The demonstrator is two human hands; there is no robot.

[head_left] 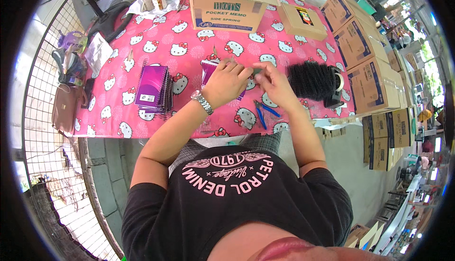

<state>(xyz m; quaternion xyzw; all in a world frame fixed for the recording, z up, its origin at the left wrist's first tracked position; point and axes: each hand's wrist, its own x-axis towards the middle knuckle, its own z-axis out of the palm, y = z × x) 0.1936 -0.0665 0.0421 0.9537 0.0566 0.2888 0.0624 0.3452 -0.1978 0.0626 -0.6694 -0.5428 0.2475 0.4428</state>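
Observation:
On the pink patterned tablecloth [161, 55], a purple memo notebook [207, 71] lies mostly hidden beneath my left hand [226, 82]. That hand rests across it with curled fingers, gripping it. My right hand [276, 86] is close by at the notebook's right side, thumb and index finger pinched together. A small dark greenish bit shows at those fingertips, too small to name. Blue-handled pliers [263, 113] lie just below, between my forearms. Left of my hands stands a stack of purple spiral notebooks [151, 86]. Right of them is a pile of black spiral binding coils [309, 80].
A tape dispenser [336, 88] sits against the coils at the right. An open carton [227, 12] and a flat cardboard box [302, 22] stand at the far side. Stacked cartons [372, 78] rise beyond the right edge. A brown bag [64, 105] is at the left edge.

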